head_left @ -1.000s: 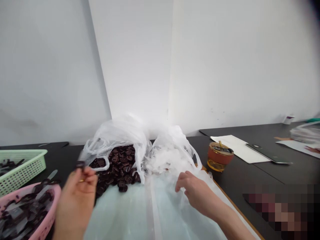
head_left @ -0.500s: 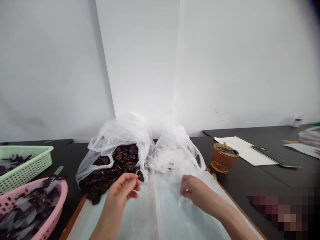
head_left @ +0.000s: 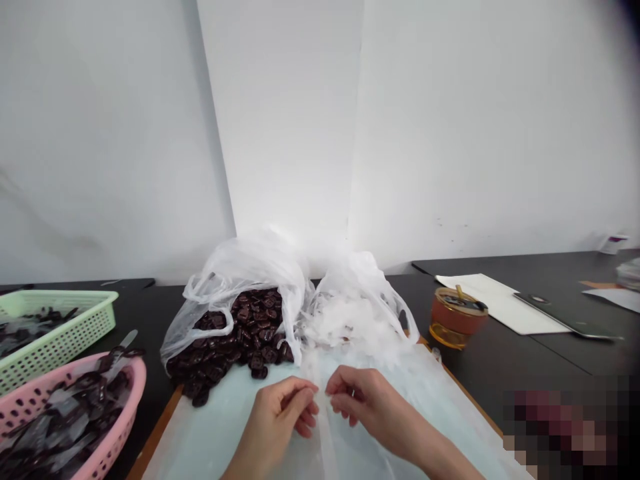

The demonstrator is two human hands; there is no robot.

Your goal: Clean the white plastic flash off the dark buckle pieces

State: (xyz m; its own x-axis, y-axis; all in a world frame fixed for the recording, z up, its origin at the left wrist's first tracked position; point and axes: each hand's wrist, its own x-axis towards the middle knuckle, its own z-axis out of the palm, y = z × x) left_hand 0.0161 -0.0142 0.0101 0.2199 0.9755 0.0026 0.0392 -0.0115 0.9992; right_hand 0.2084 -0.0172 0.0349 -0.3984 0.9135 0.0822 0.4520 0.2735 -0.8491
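Note:
My left hand (head_left: 283, 420) and my right hand (head_left: 365, 403) face each other low over a pale covered board (head_left: 220, 440), their fingertips a small gap apart. Each hand is closed, thumb against forefinger; whatever lies between the fingertips is too small or hidden to name. Beyond my left hand, glossy dark brown pieces (head_left: 250, 333) spill out of a white plastic bag (head_left: 245, 260). Past my right hand, small whitish translucent pieces (head_left: 345, 320) lie heaped at the mouth of a second plastic bag (head_left: 370, 267).
On the left, a pink basket (head_left: 135, 393) and a green basket (head_left: 95, 327) hold dark pieces with clear strips. An amber cup (head_left: 455, 320), a white sheet (head_left: 500, 310) and a dark phone (head_left: 565, 313) are on the black table at right. A white wall stands behind.
My left hand has come right and down, away from the dark pile. My right hand has moved left, away from the whitish heap, so both now nearly meet. The view has shifted slightly.

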